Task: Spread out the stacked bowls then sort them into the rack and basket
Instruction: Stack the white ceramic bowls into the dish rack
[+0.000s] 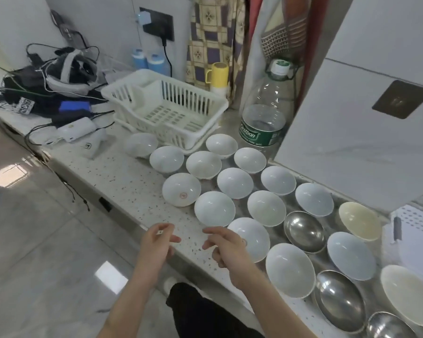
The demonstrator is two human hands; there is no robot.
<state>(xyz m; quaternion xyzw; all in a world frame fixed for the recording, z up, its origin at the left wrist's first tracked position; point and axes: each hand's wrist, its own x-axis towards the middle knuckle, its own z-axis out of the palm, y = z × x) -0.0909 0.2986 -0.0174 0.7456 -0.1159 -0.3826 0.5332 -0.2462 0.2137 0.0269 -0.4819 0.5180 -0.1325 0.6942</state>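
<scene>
Several white bowls (215, 208) stand spread out, rims up, across the speckled counter (130, 189). Steel bowls (304, 231) and cream bowls (359, 220) sit among them toward the right. An empty white slatted rack (165, 107) stands at the back of the counter. The corner of a white perforated basket (413, 230) shows at the right edge. My left hand (156, 242) and my right hand (224, 245) hover over the counter's front edge with loosely curled fingers, holding nothing. The right hand hides part of one white bowl (253, 237).
A large clear water bottle (264, 113) stands right of the rack, with a yellow mug (217, 74) behind it. A heap of cables, a headset and power banks (56, 86) fills the counter's left end. A white cabinet (352, 123) rises at the right.
</scene>
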